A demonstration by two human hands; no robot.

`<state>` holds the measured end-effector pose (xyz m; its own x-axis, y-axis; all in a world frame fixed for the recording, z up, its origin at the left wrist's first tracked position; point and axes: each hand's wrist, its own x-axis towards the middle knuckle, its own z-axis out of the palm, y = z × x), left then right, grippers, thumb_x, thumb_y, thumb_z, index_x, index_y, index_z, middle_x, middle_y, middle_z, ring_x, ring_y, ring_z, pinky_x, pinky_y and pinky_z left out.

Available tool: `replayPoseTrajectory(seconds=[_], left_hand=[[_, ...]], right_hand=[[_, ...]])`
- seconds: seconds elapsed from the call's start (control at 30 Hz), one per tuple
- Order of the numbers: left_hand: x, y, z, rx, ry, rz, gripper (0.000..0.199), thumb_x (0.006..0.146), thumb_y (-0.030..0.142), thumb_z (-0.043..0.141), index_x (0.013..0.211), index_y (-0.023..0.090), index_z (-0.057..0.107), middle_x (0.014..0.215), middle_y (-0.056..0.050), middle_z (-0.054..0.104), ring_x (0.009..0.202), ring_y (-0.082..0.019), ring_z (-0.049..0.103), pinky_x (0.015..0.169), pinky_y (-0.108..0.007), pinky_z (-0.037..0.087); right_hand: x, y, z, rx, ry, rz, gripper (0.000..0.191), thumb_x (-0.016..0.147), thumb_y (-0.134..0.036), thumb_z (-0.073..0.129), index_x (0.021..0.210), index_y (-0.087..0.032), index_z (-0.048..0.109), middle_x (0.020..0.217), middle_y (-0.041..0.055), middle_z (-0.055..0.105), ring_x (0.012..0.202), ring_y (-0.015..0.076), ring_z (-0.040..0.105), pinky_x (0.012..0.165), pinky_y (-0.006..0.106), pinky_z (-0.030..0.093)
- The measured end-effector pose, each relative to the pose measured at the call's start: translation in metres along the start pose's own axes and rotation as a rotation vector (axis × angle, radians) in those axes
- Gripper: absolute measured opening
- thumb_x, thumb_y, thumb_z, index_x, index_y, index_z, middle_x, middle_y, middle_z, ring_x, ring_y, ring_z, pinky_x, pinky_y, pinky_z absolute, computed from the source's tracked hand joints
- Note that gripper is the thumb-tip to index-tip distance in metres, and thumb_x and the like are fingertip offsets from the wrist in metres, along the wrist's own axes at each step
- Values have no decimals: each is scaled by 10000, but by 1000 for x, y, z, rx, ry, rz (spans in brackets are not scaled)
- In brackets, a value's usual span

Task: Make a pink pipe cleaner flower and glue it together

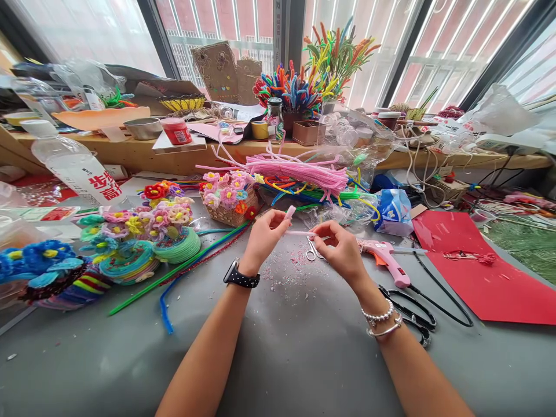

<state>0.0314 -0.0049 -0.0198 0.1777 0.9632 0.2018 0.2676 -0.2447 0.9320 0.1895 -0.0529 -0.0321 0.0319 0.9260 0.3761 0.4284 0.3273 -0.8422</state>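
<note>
Between my two hands runs a pale pink pipe cleaner. My left hand pinches one end, where a folded pink loop sticks up past the thumb. At the other end, the fingers of my right hand close on the strand. Small silver scissors lie on the table just behind my right hand, partly hidden by it. To the right rests a pink glue gun with its cord trailing. Behind my hands is a thick bundle of pink pipe cleaners.
Pipe-cleaner flower baskets and pots stand at the left, near a tilted water bottle. Green and blue pipe cleaners cross the grey table. Black scissors and red card lie right; a cluttered ledge runs behind.
</note>
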Motion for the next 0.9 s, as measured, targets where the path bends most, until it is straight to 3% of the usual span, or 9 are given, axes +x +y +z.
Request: replayPoseTrajectory(seconds=[0.17, 0.23, 0.37, 0.43, 0.77, 0.9], left_hand=[[2, -4, -3, 94, 97, 55, 181, 698, 326, 539, 759, 157, 549, 728, -15, 589, 664, -123, 529, 630, -237, 397], [1, -3, -3, 98, 6, 60, 193, 711, 340, 527, 763, 155, 547, 724, -14, 585, 657, -119, 522, 612, -232, 396], [-3, 2, 2, 86, -303, 63, 249, 731, 386, 499, 754, 145, 554, 712, -14, 569, 629, -108, 502, 572, -223, 394], [-5, 4, 6, 75, -351, 74, 255, 717, 390, 521, 769, 142, 551, 738, -16, 567, 644, -108, 503, 580, -225, 404], [-7, 3, 16, 35, -276, 127, 201, 693, 334, 563, 755, 144, 539, 717, -8, 560, 631, -105, 515, 584, -230, 428], [-8, 4, 19, -30, -311, 77, 223, 689, 349, 569, 730, 131, 540, 678, -7, 556, 585, -95, 504, 553, -222, 412]], right_hand=[[-1, 1, 4, -48, -93, -41, 52, 694, -186, 496, 732, -184, 532, 663, 2, 593, 594, 120, 568, 564, 242, 477], [-1, 1, 4, -58, -101, -45, 52, 703, -194, 493, 731, -181, 535, 654, 3, 594, 584, 119, 567, 559, 241, 473], [0, 1, 1, -107, -42, -47, 50, 711, -213, 503, 723, -176, 534, 663, 8, 595, 587, 121, 570, 572, 245, 472], [1, 1, 0, -122, 1, -46, 50, 711, -216, 510, 730, -175, 530, 671, 8, 596, 582, 120, 570, 571, 244, 472], [-1, 4, 6, -5, 185, -30, 73, 752, -222, 502, 805, -174, 517, 730, 23, 601, 626, 128, 592, 589, 253, 491], [-2, 5, 7, -11, 239, -58, 62, 763, -216, 497, 803, -180, 526, 722, 17, 604, 627, 124, 587, 586, 249, 487]])
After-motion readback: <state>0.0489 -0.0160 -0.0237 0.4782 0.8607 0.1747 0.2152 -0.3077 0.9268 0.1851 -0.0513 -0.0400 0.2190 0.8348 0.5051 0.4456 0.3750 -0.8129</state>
